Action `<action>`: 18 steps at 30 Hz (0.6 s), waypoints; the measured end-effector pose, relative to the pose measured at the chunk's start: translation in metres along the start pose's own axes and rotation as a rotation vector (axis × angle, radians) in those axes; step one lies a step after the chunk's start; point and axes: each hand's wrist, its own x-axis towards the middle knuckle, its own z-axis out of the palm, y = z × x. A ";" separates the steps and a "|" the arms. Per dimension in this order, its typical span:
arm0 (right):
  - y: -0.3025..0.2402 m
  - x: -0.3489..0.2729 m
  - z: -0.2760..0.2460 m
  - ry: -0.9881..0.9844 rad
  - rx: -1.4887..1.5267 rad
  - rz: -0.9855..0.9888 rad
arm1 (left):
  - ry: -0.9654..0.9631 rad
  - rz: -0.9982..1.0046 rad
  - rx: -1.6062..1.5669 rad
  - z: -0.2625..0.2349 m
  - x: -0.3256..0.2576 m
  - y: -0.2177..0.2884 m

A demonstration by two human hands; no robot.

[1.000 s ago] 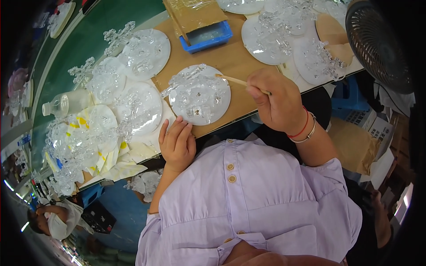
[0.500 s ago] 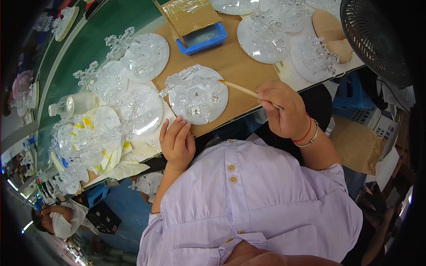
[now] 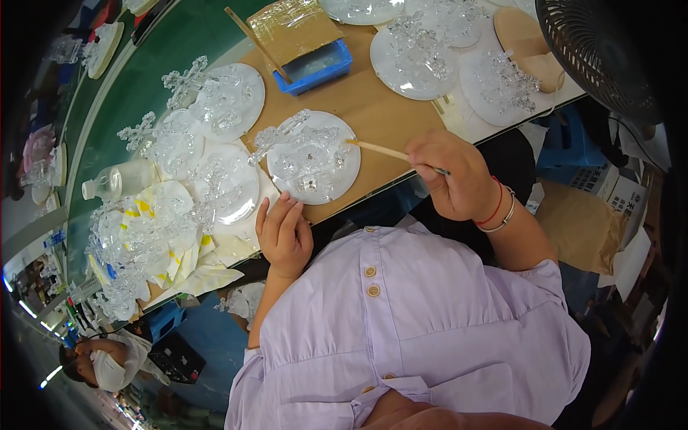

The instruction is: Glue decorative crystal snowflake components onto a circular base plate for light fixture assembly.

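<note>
Right hand (image 3: 450,175) is clamping a thin wooden stick (image 3: 385,150) between thumb and fingers; its dark rear end is protruding below the grip, the middle hidden by the fingers. Its orange tip is pointing at the right side of a white disc (image 3: 345,174); contact cannot be told. Disc is lying on a brown board (image 3: 398,118) on the surface, bearing clear pieces (image 3: 309,152) whose outlines are merging in glare. Left hand (image 3: 284,236) is resting near the disc's lower edge, fingers extended, gripping nothing visible; touch uncertain. Cardboard (image 3: 297,29) is partly covering a blue tray (image 3: 319,80). Lens rim is cutting off the black fan (image 3: 598,57).
</note>
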 end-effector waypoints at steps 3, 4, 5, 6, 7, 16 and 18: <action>-0.002 0.000 -0.001 -0.001 -0.025 -0.008 | 0.013 -0.014 -0.040 0.001 0.000 -0.001; -0.004 -0.001 -0.001 -0.013 -0.042 -0.009 | 0.013 -0.014 -0.037 0.000 0.000 -0.001; -0.006 -0.002 -0.002 -0.012 -0.039 -0.010 | 0.025 -0.028 -0.068 -0.001 0.001 0.000; -0.008 -0.004 -0.003 -0.033 -0.007 -0.006 | 0.037 -0.041 -0.100 -0.002 0.002 0.001; -0.010 -0.006 -0.004 -0.055 0.026 -0.002 | 0.036 -0.039 -0.099 -0.004 0.003 0.003; -0.013 -0.007 0.003 -0.004 -0.054 -0.034 | 0.011 -0.033 -0.130 -0.020 0.037 0.023; -0.017 -0.010 0.004 -0.020 -0.045 -0.036 | -0.060 0.050 -0.099 -0.021 0.050 0.025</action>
